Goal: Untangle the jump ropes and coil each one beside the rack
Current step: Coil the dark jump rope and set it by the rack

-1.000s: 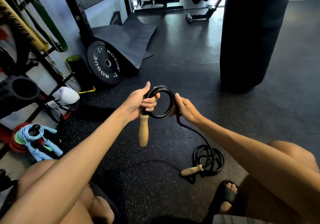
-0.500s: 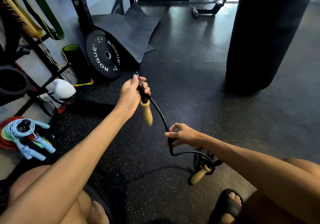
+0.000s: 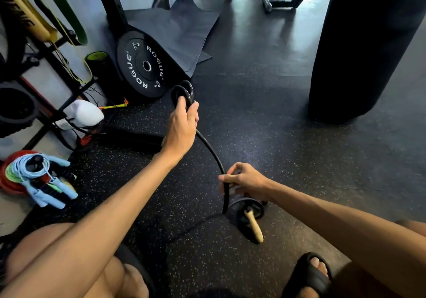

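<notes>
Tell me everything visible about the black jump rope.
The black jump rope is a thick, rubbery-looking cord. The left hand grips a small coil of it above the floor. From there it arcs down through the pinching right hand to loose loops on the floor, where one pale wooden handle lies.

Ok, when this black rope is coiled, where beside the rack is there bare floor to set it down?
Bare floor lies between the blue rope and the left forearm, below the white bundle. A wider patch runs from the weight plate to the punching bag. Crowded: the rack foot, and under the right hand, where the black rope's loose loops lie.
</notes>
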The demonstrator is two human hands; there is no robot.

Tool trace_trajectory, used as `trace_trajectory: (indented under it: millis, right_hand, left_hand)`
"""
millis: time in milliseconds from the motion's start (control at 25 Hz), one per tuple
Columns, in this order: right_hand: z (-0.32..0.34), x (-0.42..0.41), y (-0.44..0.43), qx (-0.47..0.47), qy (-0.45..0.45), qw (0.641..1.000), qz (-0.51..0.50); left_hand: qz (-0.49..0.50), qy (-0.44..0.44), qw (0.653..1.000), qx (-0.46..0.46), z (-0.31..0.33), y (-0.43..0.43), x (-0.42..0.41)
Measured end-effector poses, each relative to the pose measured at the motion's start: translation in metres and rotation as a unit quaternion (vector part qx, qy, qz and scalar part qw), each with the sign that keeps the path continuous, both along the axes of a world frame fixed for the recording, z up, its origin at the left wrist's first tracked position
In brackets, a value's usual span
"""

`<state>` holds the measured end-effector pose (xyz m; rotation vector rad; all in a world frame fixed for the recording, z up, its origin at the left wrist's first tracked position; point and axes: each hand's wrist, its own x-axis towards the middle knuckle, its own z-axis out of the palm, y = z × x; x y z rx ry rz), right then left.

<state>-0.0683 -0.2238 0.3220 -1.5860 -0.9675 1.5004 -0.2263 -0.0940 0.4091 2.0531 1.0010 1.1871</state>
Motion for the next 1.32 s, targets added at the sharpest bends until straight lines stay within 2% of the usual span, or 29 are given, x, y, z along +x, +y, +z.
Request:
trace_trajectory:
  millis: [80, 160, 240, 320, 480, 560, 640, 760, 840, 960, 1040, 1200, 1320]
  right_hand:
    - [-0.001, 0.002, 0.002, 0.028, -0.116, 0.993, 0.012]
    - [0.003, 0.007, 0.007, 0.075, -0.279, 0.955, 0.071]
    - [0.012, 0.007, 0.011, 0.114, -0.365, 0.917, 0.11]
    - [0.018, 0.006, 0.014, 0.116, -0.377, 0.914, 0.093]
    - [0.013, 0.009, 0.016, 0.079, -0.337, 0.938, -0.019]
    - [0.012, 0.013, 0.015, 0.105, -0.344, 0.932, -0.052]
    - [0.013, 0.013, 0.015, 0.149, -0.372, 0.916, -0.025]
    - [0.016, 0.01, 0.012, 0.218, -0.419, 0.878, 0.078]
    - [0.021, 0.012, 0.012, 0.262, -0.429, 0.856, 0.119]
    - [0.031, 0.017, 0.015, 0.305, -0.457, 0.82, 0.158]
    - [0.039, 0.018, 0.015, 0.314, -0.468, 0.81, 0.161]
    - [0.066, 0.021, 0.016, 0.309, -0.392, 0.858, 0.12]
    - [0.084, 0.022, 0.021, 0.318, -0.317, 0.891, 0.071]
  left_hand:
    - [-0.001, 0.04, 0.999, 0.024, -0.005, 0.0, -0.001]
    - [0.008, 0.095, 0.994, 0.055, -0.01, -0.002, 0.0]
    - [0.023, 0.151, 0.984, 0.091, -0.013, -0.007, 0.002]
    - [0.039, 0.193, 0.972, 0.128, -0.013, -0.011, 0.003]
    - [0.052, 0.252, 0.947, 0.193, -0.015, -0.017, 0.002]
    - [0.051, 0.26, 0.943, 0.202, -0.015, -0.019, 0.001]
    - [0.051, 0.263, 0.945, 0.186, -0.015, -0.017, -0.001]
    - [0.05, 0.294, 0.941, 0.161, -0.017, -0.009, -0.005]
    - [0.036, 0.333, 0.935, 0.114, -0.016, -0.005, -0.008]
    - [0.005, 0.42, 0.907, 0.022, -0.019, 0.001, -0.012]
    - [-0.053, 0.436, 0.896, -0.072, -0.02, 0.004, -0.016]
    - [-0.153, 0.29, 0.892, -0.311, -0.006, -0.004, -0.021]
    - [-0.195, 0.198, 0.881, -0.382, 0.011, -0.011, -0.022]
